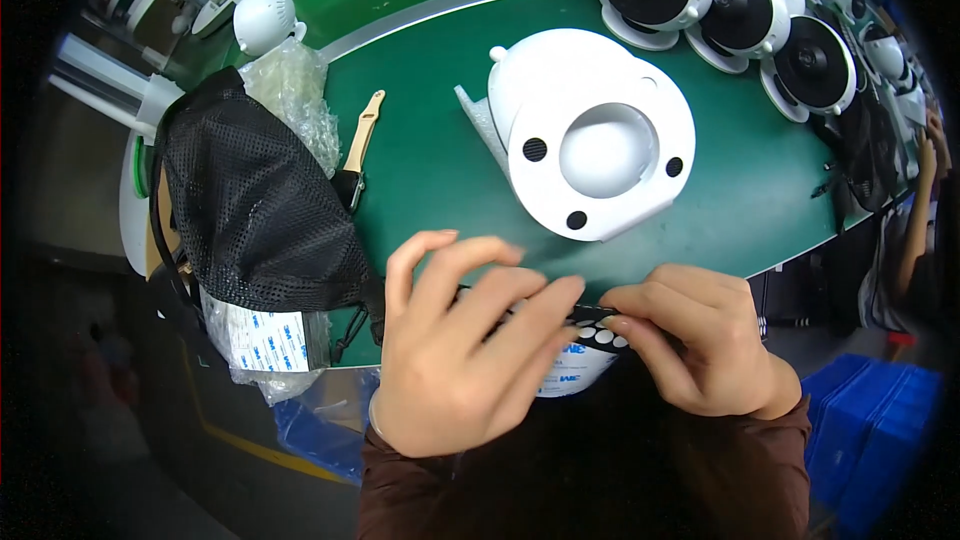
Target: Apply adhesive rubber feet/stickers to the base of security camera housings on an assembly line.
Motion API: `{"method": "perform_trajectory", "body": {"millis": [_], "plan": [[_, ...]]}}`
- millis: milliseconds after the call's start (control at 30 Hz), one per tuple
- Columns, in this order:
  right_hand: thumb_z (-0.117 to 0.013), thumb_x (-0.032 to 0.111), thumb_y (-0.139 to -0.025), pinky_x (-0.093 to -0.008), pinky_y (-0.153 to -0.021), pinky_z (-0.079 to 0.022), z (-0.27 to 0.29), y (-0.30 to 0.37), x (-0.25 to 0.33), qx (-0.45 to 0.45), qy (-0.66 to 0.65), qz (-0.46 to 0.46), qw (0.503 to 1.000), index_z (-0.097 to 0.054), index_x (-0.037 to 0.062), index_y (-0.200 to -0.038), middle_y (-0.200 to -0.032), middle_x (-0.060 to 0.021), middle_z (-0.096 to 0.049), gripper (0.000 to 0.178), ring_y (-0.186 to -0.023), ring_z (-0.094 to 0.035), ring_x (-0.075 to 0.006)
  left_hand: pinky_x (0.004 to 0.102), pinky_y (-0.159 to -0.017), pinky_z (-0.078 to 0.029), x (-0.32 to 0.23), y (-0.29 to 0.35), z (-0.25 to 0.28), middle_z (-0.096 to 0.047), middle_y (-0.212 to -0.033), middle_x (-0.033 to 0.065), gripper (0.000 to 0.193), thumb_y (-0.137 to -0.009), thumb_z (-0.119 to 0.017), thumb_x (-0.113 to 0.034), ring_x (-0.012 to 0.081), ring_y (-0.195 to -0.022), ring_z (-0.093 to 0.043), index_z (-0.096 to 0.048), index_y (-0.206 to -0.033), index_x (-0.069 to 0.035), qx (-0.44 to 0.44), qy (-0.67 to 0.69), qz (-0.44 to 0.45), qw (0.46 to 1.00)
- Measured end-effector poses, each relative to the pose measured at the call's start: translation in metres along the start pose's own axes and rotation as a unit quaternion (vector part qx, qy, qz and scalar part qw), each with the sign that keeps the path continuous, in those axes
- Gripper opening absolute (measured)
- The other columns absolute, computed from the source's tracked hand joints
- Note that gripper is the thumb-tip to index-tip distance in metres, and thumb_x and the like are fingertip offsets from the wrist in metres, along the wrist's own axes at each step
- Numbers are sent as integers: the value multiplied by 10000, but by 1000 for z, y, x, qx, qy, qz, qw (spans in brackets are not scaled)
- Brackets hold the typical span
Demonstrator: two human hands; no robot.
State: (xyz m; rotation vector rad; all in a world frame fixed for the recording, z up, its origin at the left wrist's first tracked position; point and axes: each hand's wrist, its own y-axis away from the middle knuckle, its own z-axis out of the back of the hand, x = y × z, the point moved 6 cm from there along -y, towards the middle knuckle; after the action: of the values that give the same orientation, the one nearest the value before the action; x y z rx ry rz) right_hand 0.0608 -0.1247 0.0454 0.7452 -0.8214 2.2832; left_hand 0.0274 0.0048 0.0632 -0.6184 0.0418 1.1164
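R grip point(705, 340) pinches curled sticker sheet point(588, 362), dotted edge point(604, 336) approx. L-R.

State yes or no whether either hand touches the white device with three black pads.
No, bare green table shows between the white device and both the left hand and the right hand.

Workshop: green bench point(420, 170), identical devices point(742, 5)

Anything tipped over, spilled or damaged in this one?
One thing stands out: the white device in the middle of the green table lies with its ring-shaped base turned up, while the similar devices at the far right stand on theirs. No spill or damage shows.
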Motion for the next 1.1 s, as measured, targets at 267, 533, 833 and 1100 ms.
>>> {"method": "perform_trajectory", "body": {"millis": [267,533,833,1100], "plan": [[-690,13,-639,-274,-497,-444,11,9,3,-128,21,28,991,-657,43,-820,-709,-62,-583,187,-575,-561,-191,290,-633,-302,18,-1,-22,-549,-649,8,98,-630,-641,-13,190,-657,-448,-608,-712,-58,-15,258,90,962],[-711,-6,-580,-262,-529,-449,13,4,7,-114,59,45,991,-662,68,-782,-736,-54,-599,221,-646,-572,-189,301,-677,-278,0,-3,-12,-543,-643,27,110,-593,-592,0,194,-668,-430,-595,-697,-33,-35,95,56,993],[-673,49,-564,-280,-472,-442,11,3,11,-111,136,85,981,-602,41,-764,-719,-41,-560,213,-606,-546,-190,316,-654,-252,2,-3,-15,-526,-633,-21,115,-633,-630,-1,172,-635,-447,-576,-690,-86,-60,104,75,990],[-640,-1,-681,-297,-701,-485,25,-11,19,-100,63,96,988,-571,-7,-771,-808,-136,-613,114,-786,-598,-231,284,-729,-303,37,13,-20,-503,-1021,117,70,-678,-636,-48,188,-733,-453,-633,-747,-64,-147,117,171,967]]}}
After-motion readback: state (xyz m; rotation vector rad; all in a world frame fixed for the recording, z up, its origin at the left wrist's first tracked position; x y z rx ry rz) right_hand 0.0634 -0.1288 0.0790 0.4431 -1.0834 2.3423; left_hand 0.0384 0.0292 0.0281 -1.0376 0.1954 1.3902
